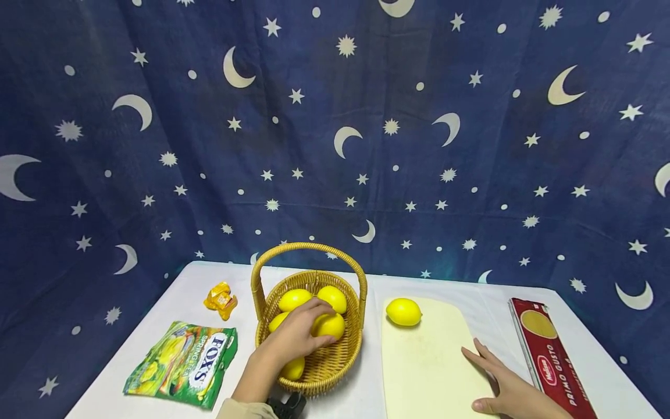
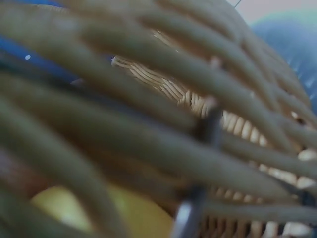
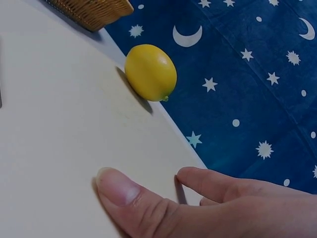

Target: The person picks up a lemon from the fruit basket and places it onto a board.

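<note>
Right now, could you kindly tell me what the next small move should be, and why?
Probably lift the gripped lemon clear of the basket, towards the pale board: the left hand has its thumb and fingers around it, and the board, with a single lemon near its far end, has bare room in front.

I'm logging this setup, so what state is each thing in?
Tan wicker basket: upright, handle raised, holding yellow oval lemons.
Cream flat cutting board: lying flat.
Single yellow lemon: looks whole, on board.
Green printed FOX'S bag: lying flat.
Shiny orange wrapper: crinkled.
Long red PRIMO GUSTO pack: lying flat.
Left hand: gripping a basket lemon.
Right hand: fingers spread.
</note>
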`<state>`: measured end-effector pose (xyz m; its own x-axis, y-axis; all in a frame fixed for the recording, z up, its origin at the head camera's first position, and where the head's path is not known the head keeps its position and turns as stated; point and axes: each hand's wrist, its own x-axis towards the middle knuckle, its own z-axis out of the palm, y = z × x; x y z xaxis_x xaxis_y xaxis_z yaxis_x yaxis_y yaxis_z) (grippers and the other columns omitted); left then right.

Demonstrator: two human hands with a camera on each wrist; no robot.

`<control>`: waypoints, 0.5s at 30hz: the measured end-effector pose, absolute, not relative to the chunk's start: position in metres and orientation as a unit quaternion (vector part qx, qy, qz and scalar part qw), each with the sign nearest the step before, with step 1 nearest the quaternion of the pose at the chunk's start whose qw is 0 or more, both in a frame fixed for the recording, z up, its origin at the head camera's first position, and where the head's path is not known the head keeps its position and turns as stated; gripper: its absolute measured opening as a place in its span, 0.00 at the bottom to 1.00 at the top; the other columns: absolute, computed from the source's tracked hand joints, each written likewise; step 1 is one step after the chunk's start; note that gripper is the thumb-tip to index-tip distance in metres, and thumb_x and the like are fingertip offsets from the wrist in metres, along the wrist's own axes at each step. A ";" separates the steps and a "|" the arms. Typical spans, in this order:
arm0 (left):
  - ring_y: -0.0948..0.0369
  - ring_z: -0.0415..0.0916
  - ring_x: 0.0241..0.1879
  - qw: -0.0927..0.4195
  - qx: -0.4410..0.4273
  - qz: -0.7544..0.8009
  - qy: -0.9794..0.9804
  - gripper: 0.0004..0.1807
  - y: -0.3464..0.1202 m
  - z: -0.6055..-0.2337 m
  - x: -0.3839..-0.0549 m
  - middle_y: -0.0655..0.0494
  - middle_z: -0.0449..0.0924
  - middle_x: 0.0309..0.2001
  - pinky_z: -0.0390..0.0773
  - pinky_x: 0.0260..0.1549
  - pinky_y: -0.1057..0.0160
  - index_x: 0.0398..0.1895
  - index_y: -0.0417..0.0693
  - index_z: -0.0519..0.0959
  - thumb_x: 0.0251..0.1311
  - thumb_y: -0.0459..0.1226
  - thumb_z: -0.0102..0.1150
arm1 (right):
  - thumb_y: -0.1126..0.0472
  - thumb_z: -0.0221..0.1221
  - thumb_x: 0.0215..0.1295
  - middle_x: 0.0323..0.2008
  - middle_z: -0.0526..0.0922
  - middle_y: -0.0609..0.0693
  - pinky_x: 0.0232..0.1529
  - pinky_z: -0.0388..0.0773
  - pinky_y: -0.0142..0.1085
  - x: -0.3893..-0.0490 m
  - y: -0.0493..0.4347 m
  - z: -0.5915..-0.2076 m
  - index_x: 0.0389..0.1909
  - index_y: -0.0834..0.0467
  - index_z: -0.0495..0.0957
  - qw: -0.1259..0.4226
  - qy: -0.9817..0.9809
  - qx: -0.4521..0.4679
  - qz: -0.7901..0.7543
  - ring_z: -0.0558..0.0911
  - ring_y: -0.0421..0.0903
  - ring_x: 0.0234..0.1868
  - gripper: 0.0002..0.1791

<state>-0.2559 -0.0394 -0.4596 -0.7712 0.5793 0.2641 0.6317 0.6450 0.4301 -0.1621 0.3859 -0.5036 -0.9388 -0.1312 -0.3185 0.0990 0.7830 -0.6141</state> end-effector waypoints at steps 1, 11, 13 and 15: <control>0.58 0.73 0.55 0.050 -0.335 -0.254 -0.906 0.26 -0.040 -0.460 -0.256 0.58 0.75 0.55 0.73 0.58 0.57 0.54 0.48 0.77 0.53 0.47 0.67 | 0.41 0.71 0.37 0.72 0.41 0.71 0.56 0.49 0.74 -0.162 0.386 -0.504 0.72 0.56 0.56 0.175 0.928 -0.009 -0.329 0.45 0.76 0.68 0.59; 0.59 0.73 0.56 0.040 -0.337 -0.241 -0.909 0.27 -0.040 -0.460 -0.255 0.57 0.74 0.57 0.72 0.59 0.58 0.57 0.48 0.77 0.54 0.47 0.66 | 0.41 0.71 0.39 0.72 0.41 0.71 0.54 0.54 0.74 -0.163 0.382 -0.498 0.72 0.56 0.55 0.172 0.932 -0.008 -0.318 0.47 0.76 0.67 0.59; 0.59 0.73 0.56 0.035 -0.338 -0.238 -0.910 0.27 -0.039 -0.461 -0.255 0.57 0.74 0.57 0.72 0.59 0.57 0.58 0.50 0.77 0.55 0.46 0.66 | 0.42 0.71 0.40 0.71 0.42 0.72 0.55 0.53 0.74 -0.163 0.382 -0.498 0.72 0.57 0.55 0.173 0.932 -0.010 -0.317 0.48 0.76 0.67 0.58; 0.59 0.73 0.56 0.030 -0.341 -0.234 -0.910 0.27 -0.038 -0.460 -0.254 0.57 0.74 0.57 0.73 0.59 0.57 0.59 0.53 0.76 0.55 0.46 0.66 | 0.41 0.71 0.38 0.72 0.42 0.71 0.55 0.52 0.74 -0.162 0.382 -0.499 0.72 0.56 0.55 0.177 0.931 0.000 -0.319 0.47 0.76 0.67 0.59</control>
<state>-0.2540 -0.0382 -0.4605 -0.7663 0.6059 0.2138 0.6339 0.6586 0.4054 -0.1623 0.3822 -0.4988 -0.9377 -0.1122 -0.3289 0.1131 0.7963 -0.5942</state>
